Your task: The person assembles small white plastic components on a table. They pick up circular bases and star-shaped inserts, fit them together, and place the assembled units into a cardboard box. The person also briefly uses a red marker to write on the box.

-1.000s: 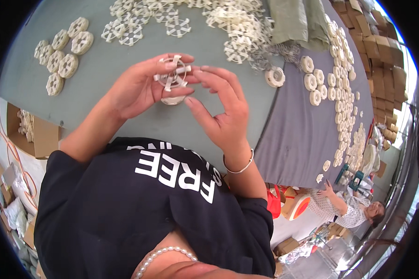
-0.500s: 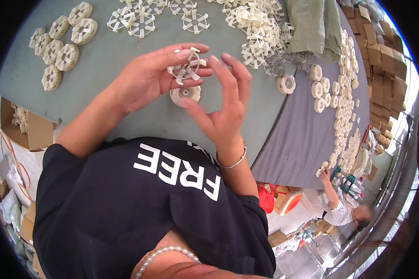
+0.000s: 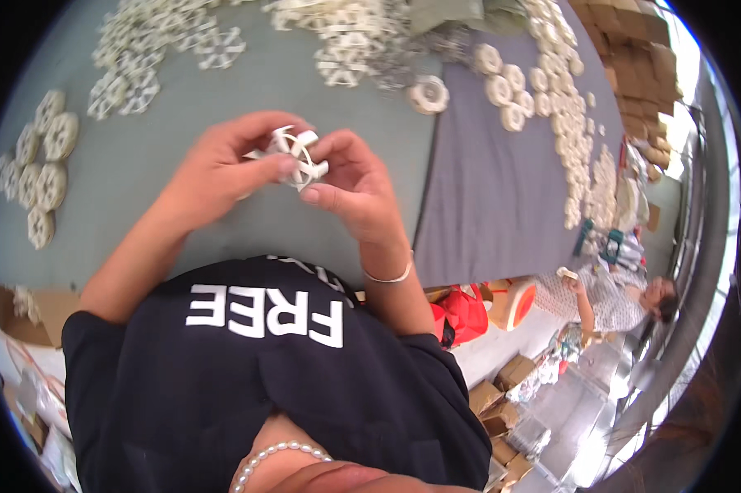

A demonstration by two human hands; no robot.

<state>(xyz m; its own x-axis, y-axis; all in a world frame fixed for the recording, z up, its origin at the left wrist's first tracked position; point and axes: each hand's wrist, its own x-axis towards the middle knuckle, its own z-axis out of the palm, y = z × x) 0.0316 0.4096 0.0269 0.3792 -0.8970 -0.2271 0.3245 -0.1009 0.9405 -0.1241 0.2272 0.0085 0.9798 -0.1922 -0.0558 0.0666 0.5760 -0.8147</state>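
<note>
A white plastic spoked ring (image 3: pixel 307 156) with upright tabs is held above the table, tilted, between both hands. My left hand (image 3: pixel 226 168) is closed on its left side, thumb across the front. My right hand (image 3: pixel 355 182) pinches its right edge between thumb and curled fingers. Under my left hand a small pale edge shows on the table; the rest of that thing is hidden. Nearest to the hands on the far side is a loose spoked ring (image 3: pixel 220 49). A round cream housing (image 3: pixel 429 94) lies to the right.
Assembled round wheels (image 3: pixel 51 186) lie at the left. Heaped spoked rings (image 3: pixel 341 41) and tangled grey wire pieces (image 3: pixel 393 67) sit at the back. Many round parts (image 3: pixel 563 123) line the grey cloth (image 3: pixel 477 172) on the right. A co-worker (image 3: pixel 617 300) holds a small pale part farther right.
My right hand, spread and apart before, is now closed on the ring's edge. My left thumb has moved over the ring. The whole view has shifted; the co-worker's hand has left the table.
</note>
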